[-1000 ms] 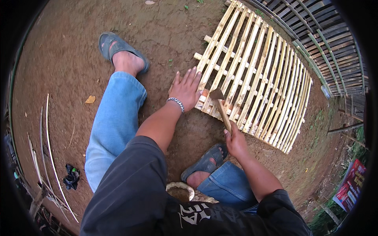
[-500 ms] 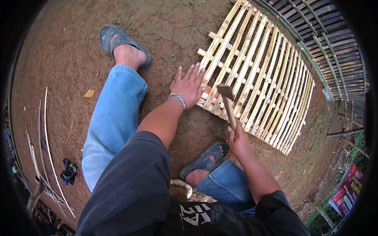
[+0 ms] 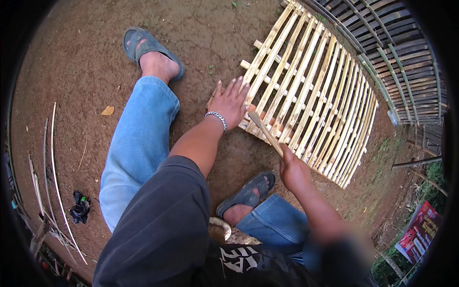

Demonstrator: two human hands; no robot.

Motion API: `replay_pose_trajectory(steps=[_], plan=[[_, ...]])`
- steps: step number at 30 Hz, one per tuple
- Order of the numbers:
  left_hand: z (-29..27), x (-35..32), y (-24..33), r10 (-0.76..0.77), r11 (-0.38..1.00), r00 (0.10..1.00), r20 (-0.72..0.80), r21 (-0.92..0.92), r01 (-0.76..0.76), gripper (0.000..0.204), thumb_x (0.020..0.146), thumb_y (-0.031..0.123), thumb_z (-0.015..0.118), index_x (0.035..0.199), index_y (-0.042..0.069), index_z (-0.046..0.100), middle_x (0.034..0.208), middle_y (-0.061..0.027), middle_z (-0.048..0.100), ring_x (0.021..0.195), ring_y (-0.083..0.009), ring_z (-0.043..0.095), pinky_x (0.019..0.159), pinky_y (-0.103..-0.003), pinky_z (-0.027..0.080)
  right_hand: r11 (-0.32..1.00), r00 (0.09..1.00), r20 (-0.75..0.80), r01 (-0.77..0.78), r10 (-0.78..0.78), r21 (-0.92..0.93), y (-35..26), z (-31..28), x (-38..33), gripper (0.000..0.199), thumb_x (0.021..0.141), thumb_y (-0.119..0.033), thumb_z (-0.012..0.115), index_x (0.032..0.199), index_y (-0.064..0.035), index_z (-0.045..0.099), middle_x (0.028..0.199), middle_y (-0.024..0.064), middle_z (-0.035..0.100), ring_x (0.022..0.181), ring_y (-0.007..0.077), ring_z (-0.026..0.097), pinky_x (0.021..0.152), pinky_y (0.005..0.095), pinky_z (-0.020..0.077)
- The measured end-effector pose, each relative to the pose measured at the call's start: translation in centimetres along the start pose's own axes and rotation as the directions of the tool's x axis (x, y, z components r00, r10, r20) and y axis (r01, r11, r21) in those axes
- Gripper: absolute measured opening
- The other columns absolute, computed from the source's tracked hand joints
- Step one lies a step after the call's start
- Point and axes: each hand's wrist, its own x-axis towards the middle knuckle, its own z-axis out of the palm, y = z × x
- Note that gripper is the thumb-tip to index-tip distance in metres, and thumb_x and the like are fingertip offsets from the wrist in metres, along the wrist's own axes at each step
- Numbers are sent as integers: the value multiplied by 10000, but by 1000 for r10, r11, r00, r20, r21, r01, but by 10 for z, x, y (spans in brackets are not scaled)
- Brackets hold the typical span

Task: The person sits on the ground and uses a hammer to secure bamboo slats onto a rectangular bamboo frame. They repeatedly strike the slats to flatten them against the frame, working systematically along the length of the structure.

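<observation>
My left hand [image 3: 230, 105] lies flat with its fingers stretched out, across the near left corner of a bamboo slat panel [image 3: 306, 91]. A silver chain bracelet circles that wrist. Closed around the lower wooden handle of a hammer [image 3: 267, 131] is my right hand [image 3: 294, 167]. The hammer slants up and left over the panel's near edge, its head end close to my left fingertips; the head itself is hard to make out here. Pale slats run lengthwise over crosspieces. A reddish-brown piece shows in part beneath my left hand and the panel's corner.
A curved dark slat structure [image 3: 401, 62] stands at the far right. Thin bamboo strips [image 3: 60, 182] and a black plastic bag [image 3: 80, 207] lie on the soil at left. My sandalled feet flank the work, and a printed banner [image 3: 418, 232] is at lower right.
The hammer has swung left and down, bringing its head end beside my left fingertips. My left hand stays on the panel's corner. The view has shifted slightly.
</observation>
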Motion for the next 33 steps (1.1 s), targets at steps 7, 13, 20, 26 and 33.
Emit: replay_pose_trajectory(steps=[7,13,20,26,33], plan=[[3,-2,-4,-11,1000,1000,4,4,11,704,1078,431,389,1658,74,211,1737,-173,142,1599,-306,198,1280,-596,109,1000,997,-72,22,-21,8,-26,-45,-5,488,986,-131,581,1465,-116,488,1036,253,725,909,445,714,822,535,571],[6,0,0,-22,999,1000,22,-32,22,696,1081,436,382,1658,85,217,1741,-162,132,1601,-298,190,1280,-595,107,963,946,236,-175,222,-205,-9,-27,5,464,1009,-121,514,1472,-123,482,1045,266,725,914,449,722,816,541,574],[2,-1,1,-12,1000,998,54,-18,13,699,1082,428,370,1666,92,186,1745,-159,114,1608,-296,165,1284,-593,99,993,994,-39,-99,102,61,-10,-7,-6,450,1018,-159,586,1450,-105,472,1016,273,714,917,476,703,809,562,555],[4,-6,-6,-35,998,996,77,-40,38,696,1086,432,364,1671,104,178,1748,-159,103,1609,-302,160,1286,-589,94,984,994,-14,-101,104,146,-16,-4,-4,453,1009,-159,601,1440,-125,466,1007,288,711,911,495,699,794,577,554],[-5,1,0,-21,999,996,89,-34,24,693,1089,436,353,1671,104,177,1749,-165,91,1608,-315,160,1288,-585,89,966,978,27,-207,205,157,7,41,-8,502,1000,-153,619,1467,-107,440,1061,312,703,957,513,695,834,572,562]])
